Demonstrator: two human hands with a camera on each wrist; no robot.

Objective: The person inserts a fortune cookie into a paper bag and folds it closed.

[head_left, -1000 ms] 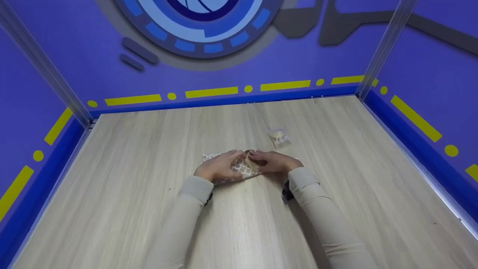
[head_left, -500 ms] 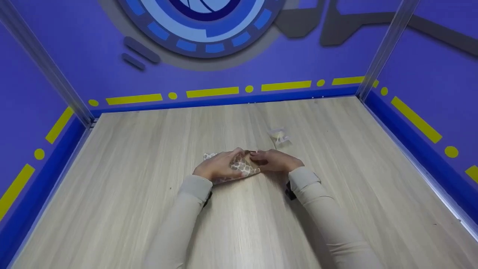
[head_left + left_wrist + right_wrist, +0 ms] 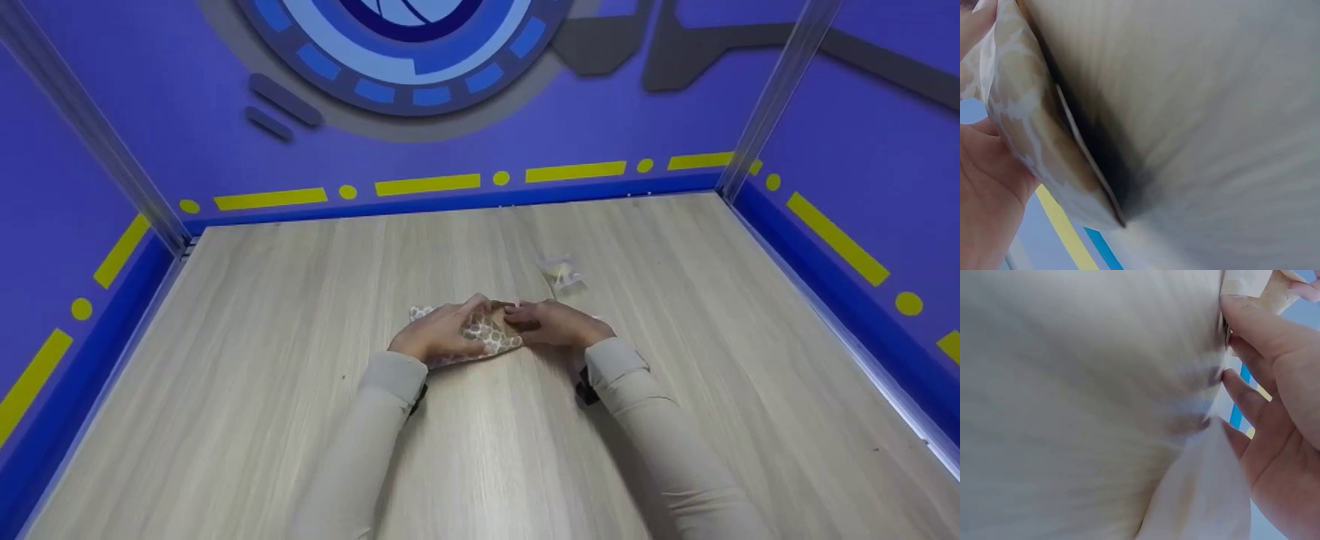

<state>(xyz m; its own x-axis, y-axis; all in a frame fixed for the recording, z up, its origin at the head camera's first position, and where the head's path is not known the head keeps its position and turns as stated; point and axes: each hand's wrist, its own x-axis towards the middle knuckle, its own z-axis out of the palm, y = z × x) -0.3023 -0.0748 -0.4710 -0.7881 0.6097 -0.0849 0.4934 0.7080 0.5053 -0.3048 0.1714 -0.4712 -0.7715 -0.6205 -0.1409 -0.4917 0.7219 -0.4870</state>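
Note:
A piece of patterned paper (image 3: 487, 334), white and tan outside with a plain brown inner face, lies folded at the middle of the table. My left hand (image 3: 442, 332) grips it from the left, thumb on the near side and fingers beyond. In the left wrist view, the patterned paper (image 3: 1033, 124) has a creased edge standing just off the table. My right hand (image 3: 559, 322) holds its brown far-right part between thumb and fingers. Up close, my right hand (image 3: 1275, 388) has its fingertips near the tabletop beside a thin whitish sheet (image 3: 1202, 489). What lies under the paper is hidden.
A small clear packet (image 3: 562, 275) with pale contents lies just beyond my right hand. The wood-look table (image 3: 300, 337) is bounded by a blue back wall (image 3: 420, 150) and blue side walls.
My right hand has shifted slightly to the right, and the left fingers have risen a little. Both hands keep their hold on the paper.

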